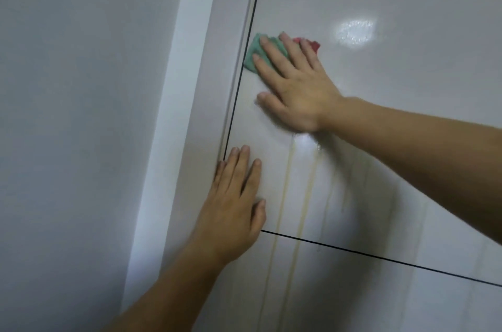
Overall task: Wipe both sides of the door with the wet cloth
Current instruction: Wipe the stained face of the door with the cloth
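A glossy pale grey door point(380, 87) fills the right side of the head view, with thin black inlay lines running down and across it. My right hand point(293, 87) lies flat with straight fingers on a green and red cloth point(254, 56), pressing it against the door next to the vertical black line. Only the cloth's green left part and a red corner show past my fingers. Lower down, my left hand point(236, 201) rests flat on the door near its left edge. Yellowish water streaks point(285, 196) run down the door below my right hand.
The door frame point(190, 114) runs diagonally to the left of the door, with a lighter white strip beside it. A plain grey wall point(68, 114) takes up the left side. A bright light reflection point(354, 31) shines on the door above right of the cloth.
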The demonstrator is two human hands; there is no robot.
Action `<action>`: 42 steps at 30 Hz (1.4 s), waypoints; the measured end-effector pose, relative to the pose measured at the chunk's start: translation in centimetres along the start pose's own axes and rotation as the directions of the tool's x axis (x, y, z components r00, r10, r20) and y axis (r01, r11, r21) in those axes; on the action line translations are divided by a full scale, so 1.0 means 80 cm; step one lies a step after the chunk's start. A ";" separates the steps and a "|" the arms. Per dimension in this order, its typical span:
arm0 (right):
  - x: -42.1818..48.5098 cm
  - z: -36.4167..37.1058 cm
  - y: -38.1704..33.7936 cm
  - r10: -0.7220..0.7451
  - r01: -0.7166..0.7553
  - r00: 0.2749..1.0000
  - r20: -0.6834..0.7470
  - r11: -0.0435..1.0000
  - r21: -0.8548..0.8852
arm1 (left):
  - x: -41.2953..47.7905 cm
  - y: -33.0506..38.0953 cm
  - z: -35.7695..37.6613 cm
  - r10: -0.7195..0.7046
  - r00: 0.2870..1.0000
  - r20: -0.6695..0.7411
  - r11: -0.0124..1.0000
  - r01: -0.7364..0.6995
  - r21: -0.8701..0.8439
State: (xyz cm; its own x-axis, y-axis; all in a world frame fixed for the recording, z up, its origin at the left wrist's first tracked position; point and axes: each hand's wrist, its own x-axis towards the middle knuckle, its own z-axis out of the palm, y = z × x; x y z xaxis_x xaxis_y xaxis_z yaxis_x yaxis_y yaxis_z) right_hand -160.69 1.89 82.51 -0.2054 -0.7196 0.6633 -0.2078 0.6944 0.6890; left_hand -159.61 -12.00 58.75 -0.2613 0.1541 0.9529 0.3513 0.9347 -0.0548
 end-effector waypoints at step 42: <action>-0.135 0.044 -0.029 -0.495 0.498 0.867 0.054 0.863 -0.083 | -0.060 0.012 0.016 -0.034 0.999 0.007 0.999 0.035 -0.042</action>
State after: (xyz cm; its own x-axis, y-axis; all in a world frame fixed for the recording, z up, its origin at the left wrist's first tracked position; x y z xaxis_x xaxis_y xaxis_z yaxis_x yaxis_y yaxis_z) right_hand -161.34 8.06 72.68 -0.1270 -0.9675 0.2187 -0.2022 0.2411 0.9492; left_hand -159.21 -11.46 53.72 -0.2795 0.1240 0.9521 0.3791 0.9253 -0.0092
